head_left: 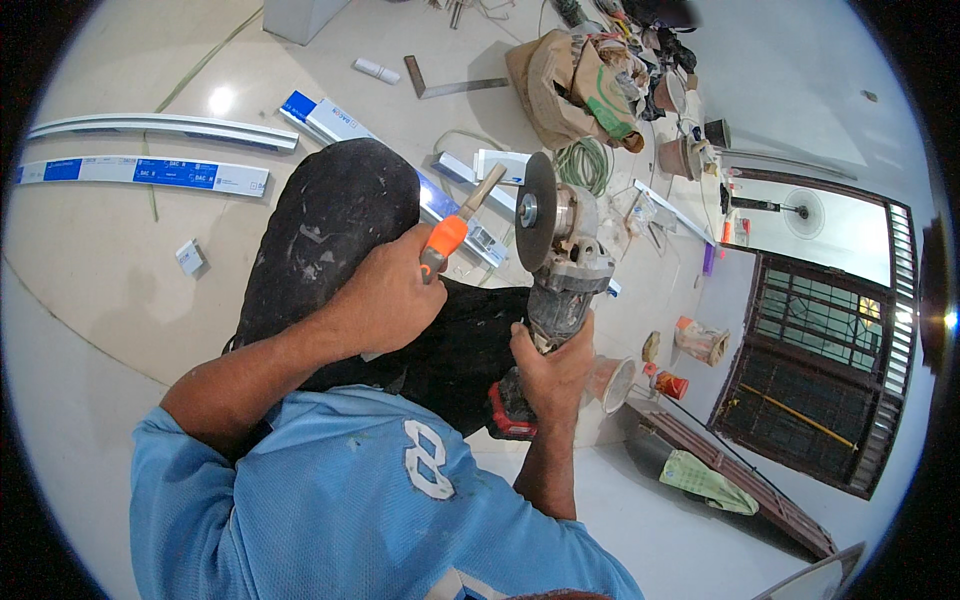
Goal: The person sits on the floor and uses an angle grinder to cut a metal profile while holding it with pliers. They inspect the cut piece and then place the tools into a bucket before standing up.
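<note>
Here, well to the left of the left hand, two long white strips [140, 172] lie on the floor, their far ends hard to follow into the dark rim. Nearer that hand sits a small white box [190, 258], its print too small to make out. Just above the left wrist, a black trouser knee [330, 220] hides part of a blue-and-white rail [335, 122].

The left hand [400, 290] is wrapped tightly round the handle of a chisel [456, 226], and the fist covers the handle's lower end. The handle is orange and grey; the flat metal blade looks dull and slants up and right out of the grip. Its tip is just beside the disc of the grinder [568, 275]; whether they touch, I cannot tell.

The grinder stands above the right hand [556, 365], which grips its body, most of the fingers hidden behind. Its dark disc is thin and round with a shiny nut, and the scuffed grey housing looks dusty. Below, the right wrist partly covers a red-and-black battery [510, 410]. Up and right of the grip, a brown sack [545, 90] bulges, its contents jumbled and unclear.
</note>
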A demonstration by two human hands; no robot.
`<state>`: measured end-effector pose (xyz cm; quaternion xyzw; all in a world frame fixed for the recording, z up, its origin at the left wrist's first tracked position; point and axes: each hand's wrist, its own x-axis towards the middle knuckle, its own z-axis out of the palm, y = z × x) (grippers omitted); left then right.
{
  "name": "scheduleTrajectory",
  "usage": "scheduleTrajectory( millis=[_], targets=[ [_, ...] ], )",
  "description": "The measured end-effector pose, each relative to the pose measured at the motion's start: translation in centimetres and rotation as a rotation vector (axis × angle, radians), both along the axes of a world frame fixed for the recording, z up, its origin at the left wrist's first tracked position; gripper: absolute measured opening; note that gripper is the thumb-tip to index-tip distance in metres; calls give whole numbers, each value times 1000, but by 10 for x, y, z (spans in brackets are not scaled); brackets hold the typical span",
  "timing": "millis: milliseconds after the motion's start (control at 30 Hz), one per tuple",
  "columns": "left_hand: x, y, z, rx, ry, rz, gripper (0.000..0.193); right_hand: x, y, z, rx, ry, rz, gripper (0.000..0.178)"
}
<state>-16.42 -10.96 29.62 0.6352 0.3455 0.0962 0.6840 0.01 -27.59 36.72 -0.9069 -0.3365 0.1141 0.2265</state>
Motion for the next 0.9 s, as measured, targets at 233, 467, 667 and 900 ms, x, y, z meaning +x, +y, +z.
scheduleTrajectory(
  millis=[233, 467, 667, 900],
  targets=[
    [0, -4, -1, -4, -16, 9, 24, -4, 3, 3, 13, -7, -13, 50],
    [0, -4, 1, 2, 7, -2, 25, -3, 1, 3, 40, -12, 5, 50],
    [-1, -5, -3, 16, -19, 0, 27, -2, -1, 0, 14, -6, -4, 50],
    [0, -8, -4, 47, -28, 18, 27, 0, 1, 2, 7, 0, -16, 50]
  ],
)
